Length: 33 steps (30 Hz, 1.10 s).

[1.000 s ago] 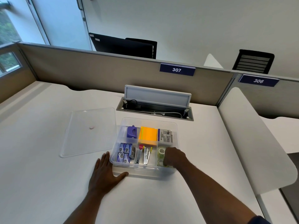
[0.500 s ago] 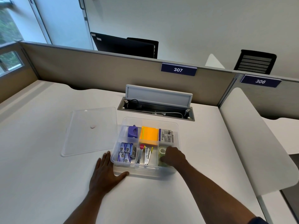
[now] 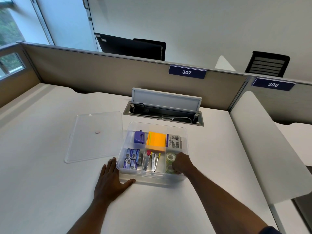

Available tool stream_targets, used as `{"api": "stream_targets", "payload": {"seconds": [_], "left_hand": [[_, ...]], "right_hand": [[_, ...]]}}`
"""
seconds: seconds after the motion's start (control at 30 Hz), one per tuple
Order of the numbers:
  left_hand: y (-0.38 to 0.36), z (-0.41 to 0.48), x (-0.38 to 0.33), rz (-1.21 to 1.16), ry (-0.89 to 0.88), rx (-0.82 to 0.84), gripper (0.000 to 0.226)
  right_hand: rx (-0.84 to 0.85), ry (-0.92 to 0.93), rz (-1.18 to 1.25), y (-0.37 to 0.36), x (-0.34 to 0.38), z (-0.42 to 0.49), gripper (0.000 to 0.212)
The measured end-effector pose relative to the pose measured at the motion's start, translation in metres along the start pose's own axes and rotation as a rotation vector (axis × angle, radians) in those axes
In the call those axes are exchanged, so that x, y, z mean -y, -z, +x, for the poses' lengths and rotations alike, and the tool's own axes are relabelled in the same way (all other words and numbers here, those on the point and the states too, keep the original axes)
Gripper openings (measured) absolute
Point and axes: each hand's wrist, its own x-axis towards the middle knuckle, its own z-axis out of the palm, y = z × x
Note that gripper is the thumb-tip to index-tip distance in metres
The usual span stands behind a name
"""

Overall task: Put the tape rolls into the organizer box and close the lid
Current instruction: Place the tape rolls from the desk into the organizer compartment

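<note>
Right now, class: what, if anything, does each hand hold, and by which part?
The left hand lies flat, holding nothing. The right hand curls over the tape rolls in the organizer box; its grip is hidden.

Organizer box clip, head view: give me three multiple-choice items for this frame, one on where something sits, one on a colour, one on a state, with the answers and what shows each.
1. Where in the organizer box do the tape rolls lie?
A. far left compartment
B. near right compartment
C. far middle compartment

2. What colour is the pad of sticky notes in the far middle compartment?
A. orange
B. green
C. white

3. What state is the clear lid in?
A. shut on the box
B. held up in the left hand
C. off, lying flat on the desk to the left of the box

Answers:
1. B, the rolls show in the near right section, under the right hand.
2. A, the pad is bright orange.
3. C, the lid lies on the desk beside the open box, while the left hand lies flat by the box's near left corner.
</note>
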Motion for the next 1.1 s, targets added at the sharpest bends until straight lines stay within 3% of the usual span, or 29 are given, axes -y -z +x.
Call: {"api": "stream_targets", "payload": {"seconds": [0.57,0.87,1.1], "left_hand": [[0.000,0.002,0.001,0.027,0.007,0.010,0.114],[0.000,0.002,0.006,-0.027,-0.012,0.049,0.109],[0.011,0.002,0.019,-0.220,0.034,0.103,0.074]], "right_hand": [[-0.031,-0.018,0.025,0.001,0.000,-0.006,0.033],[-0.378,0.065,-0.009,0.008,0.016,-0.020,0.027],[-0.494,0.312,-0.027,0.011,0.057,-0.017,0.017]]}}
